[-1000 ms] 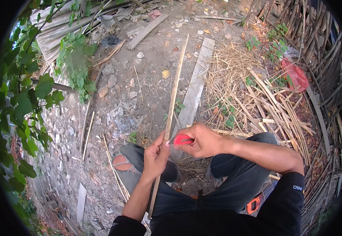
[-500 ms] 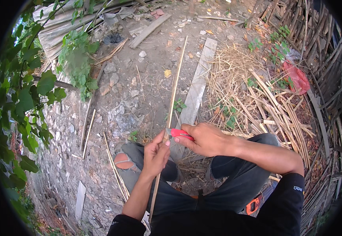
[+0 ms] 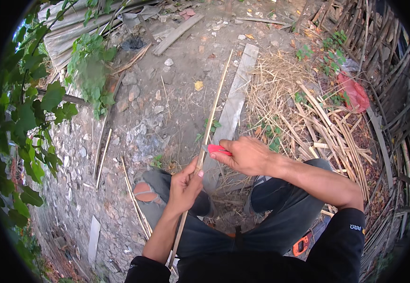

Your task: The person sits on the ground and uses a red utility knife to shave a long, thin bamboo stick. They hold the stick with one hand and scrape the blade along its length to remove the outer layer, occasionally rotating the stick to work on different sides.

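Observation:
A long, thin bamboo strip [image 3: 217, 102] slants from the ground ahead down between my knees. My left hand [image 3: 185, 188] is closed round it, the thumb lying along its face. In my right hand [image 3: 251, 155] is a red-handled utility knife [image 3: 218, 150], fingers wrapped about the handle. Its blade rests against the strip a little beyond my left thumb. The strip's near end passes beside my left forearm. Beneath the strip and knife lies a flat grey plank [image 3: 237, 96] on the soil.
Split strips [image 3: 330, 132] are piled to the right beside straw shavings [image 3: 280, 78]. A red plastic bag [image 3: 354, 92] lies near a stick fence [image 3: 396, 61]. An orange-handled saw [image 3: 301, 245] rests by my right thigh. Leafy branches [image 3: 35, 122] hang at left.
My right hand has slid the knife a short way forward along the strip, away from my left hand. The strip's far end has swung slightly right and nearer. My left hand keeps its hold.

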Tool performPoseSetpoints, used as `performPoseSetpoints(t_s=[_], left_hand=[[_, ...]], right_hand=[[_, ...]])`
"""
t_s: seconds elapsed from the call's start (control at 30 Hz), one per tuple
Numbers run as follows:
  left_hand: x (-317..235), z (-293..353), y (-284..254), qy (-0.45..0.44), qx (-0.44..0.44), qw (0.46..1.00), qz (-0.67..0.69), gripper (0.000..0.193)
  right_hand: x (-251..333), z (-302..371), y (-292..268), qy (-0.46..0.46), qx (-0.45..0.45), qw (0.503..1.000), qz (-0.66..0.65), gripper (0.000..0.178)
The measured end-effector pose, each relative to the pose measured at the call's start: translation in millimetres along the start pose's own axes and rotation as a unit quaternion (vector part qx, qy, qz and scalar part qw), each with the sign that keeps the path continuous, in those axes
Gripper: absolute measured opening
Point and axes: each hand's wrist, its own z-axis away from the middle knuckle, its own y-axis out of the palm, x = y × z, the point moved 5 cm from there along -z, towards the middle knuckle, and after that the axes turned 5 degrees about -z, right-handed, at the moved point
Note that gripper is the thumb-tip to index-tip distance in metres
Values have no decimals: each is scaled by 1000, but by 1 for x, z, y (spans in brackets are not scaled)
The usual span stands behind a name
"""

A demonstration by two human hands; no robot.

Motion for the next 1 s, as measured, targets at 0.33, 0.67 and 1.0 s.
performPoseSetpoints(t_s=[0.33, 0.67, 1.0], left_hand=[[5, 6, -1, -12, 3, 1000, 3, 51], [6, 13, 17, 41, 96, 994, -45, 46], [-1, 3, 11, -47, 75, 989, 122, 50]], right_hand=[[-18, -11, -3, -11, -56, 998, 5, 53], [-233, 14, -151, 223, -463, 832, -210, 69], [23, 19, -3, -49, 1, 998, 28, 51]])
